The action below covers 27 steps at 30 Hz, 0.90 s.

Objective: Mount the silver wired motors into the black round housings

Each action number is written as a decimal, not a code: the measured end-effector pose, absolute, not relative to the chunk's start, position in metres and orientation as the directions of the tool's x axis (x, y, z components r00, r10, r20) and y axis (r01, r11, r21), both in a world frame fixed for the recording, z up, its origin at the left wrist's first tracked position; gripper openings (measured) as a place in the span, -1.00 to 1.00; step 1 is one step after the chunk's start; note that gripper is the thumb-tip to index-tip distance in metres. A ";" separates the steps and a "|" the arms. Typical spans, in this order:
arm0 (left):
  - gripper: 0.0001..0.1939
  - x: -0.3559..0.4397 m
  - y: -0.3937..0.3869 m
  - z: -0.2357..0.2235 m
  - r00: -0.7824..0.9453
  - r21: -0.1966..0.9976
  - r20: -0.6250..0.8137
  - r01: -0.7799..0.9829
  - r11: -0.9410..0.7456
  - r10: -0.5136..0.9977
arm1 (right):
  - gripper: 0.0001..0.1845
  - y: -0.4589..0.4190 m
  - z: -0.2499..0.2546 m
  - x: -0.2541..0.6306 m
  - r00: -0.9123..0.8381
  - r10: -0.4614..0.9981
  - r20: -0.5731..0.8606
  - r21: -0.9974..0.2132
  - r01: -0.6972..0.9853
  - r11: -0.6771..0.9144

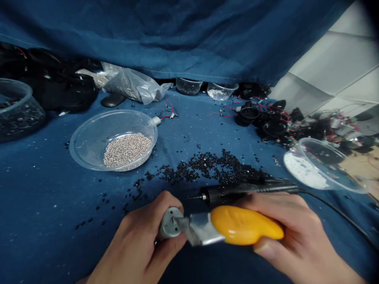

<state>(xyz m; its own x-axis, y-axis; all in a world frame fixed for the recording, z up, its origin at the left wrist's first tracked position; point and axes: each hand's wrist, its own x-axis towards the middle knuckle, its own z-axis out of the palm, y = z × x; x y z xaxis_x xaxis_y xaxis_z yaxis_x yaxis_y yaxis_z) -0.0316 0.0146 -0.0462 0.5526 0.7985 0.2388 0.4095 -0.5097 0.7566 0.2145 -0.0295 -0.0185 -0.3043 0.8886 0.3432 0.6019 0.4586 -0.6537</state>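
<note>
My left hand [142, 236] is closed around a small grey metal motor [171, 221], its round end face with small dark holes turned up. In my right hand [290, 228] is a utility knife [245, 225] with a yellow handle and a metal front part. The knife's tip lies over the motor's end face and seems to touch it; motion blurs the metal. Just beyond both hands lies a black electric screwdriver [233, 192], its thin bit pointing left. Small black parts [207, 165] are scattered behind it.
A clear bowl of small silver screws [89, 157] stands at left, with a wired motor [156, 121] at its rim. Another tub [17, 114] is far left. Bagged screws [130, 85] lie at the back. Wired black housings [274, 122] and a tub with white matter [304, 169] are right.
</note>
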 end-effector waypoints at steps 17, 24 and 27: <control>-0.79 -0.036 0.016 -0.046 0.566 0.687 0.298 0.432 -0.584 0.769 | -0.45 -0.027 -0.020 0.210 -0.298 0.906 0.301 -0.729 0.540 0.420; -0.74 -0.037 0.014 -0.047 0.584 0.654 0.305 0.446 -0.611 0.752 | -0.45 -0.027 -0.019 0.209 -0.287 0.908 0.307 -0.737 0.532 0.417; -0.73 -0.038 0.014 -0.047 0.572 0.666 0.306 0.442 -0.600 0.761 | -0.48 -0.026 -0.019 0.208 -0.309 0.902 0.300 -0.731 0.534 0.426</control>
<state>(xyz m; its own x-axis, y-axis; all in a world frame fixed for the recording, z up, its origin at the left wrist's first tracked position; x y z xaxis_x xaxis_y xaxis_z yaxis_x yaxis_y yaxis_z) -0.0379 0.0140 -0.0475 0.5719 0.7610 0.3062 0.4420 -0.6004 0.6665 0.2077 -0.0257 -0.0186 -0.3094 0.9022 0.3004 0.5335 0.4262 -0.7305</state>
